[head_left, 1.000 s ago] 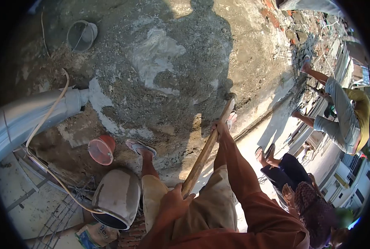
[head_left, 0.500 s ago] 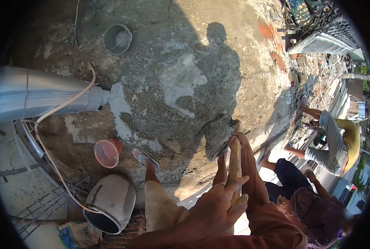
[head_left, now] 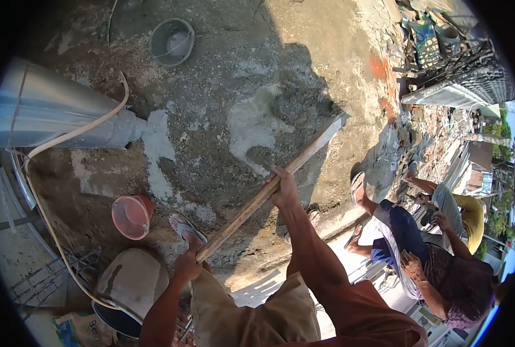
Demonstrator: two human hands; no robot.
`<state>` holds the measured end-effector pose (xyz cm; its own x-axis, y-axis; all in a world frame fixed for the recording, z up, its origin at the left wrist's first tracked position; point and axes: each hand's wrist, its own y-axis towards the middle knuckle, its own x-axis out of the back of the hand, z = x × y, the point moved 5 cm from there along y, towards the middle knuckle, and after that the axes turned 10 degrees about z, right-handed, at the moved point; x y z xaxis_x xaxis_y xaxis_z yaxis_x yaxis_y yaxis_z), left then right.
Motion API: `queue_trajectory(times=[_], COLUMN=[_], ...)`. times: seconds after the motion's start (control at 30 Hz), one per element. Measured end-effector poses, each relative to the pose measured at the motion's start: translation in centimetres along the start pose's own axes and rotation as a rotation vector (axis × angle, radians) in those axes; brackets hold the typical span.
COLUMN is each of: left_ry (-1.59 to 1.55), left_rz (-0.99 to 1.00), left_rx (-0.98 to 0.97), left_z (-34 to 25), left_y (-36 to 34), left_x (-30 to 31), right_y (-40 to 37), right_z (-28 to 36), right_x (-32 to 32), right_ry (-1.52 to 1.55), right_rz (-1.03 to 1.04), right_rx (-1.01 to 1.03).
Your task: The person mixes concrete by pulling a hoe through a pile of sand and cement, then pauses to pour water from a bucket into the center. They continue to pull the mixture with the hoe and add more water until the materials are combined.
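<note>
A long wooden handle runs diagonally in front of me over the wet grey concrete mix. My left hand is wrapped around its near end, by my shin. Farther along, my right hand grips the shaft near its middle. The far end of the handle lies over the edge of the mix; what kind of head it has, I cannot make out. Pools of pale watery slurry lie on the mix beyond my hands.
A grey bucket stands at the far side, a red bucket near my left foot. The metal mixer-like drum and a hose are on the left, above a large dark tub. Two people are at the right beside rubble.
The handle has swung from nearly upright to a diagonal reaching up to the right. My left hand has moved left and down with its near end; my right hand has moved left.
</note>
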<state>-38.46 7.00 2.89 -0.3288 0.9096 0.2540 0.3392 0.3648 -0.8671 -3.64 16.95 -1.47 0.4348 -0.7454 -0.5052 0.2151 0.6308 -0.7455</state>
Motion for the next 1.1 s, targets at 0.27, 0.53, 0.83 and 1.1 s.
queue_trajectory(times=[0.27, 0.53, 0.83, 1.1], left_ry=[-0.233, -0.099, -0.332, -0.179], left_rz=[-0.257, -0.329, -0.323, -0.475], left_rx=[-0.45, -0.087, -0.125, -0.152], left_z=[-9.0, -23.6, -13.2, -9.3], left_y=[4.7, 9.4, 0.5, 6.5], left_x=[3.1, 6.2, -12.2, 0.6], right_y=[7.2, 20.5, 2.4, 11.2], right_z=[8.2, 7.5, -0.5, -0.8], right_x=[-5.8, -7.4, -1.5, -9.2], right_ry=[-0.121, -0.56, -0.696, -0.492], right_rz=[0.347, 0.126, 0.148, 0.156], right_rx=[0.108, 0.07, 0.199, 0.176])
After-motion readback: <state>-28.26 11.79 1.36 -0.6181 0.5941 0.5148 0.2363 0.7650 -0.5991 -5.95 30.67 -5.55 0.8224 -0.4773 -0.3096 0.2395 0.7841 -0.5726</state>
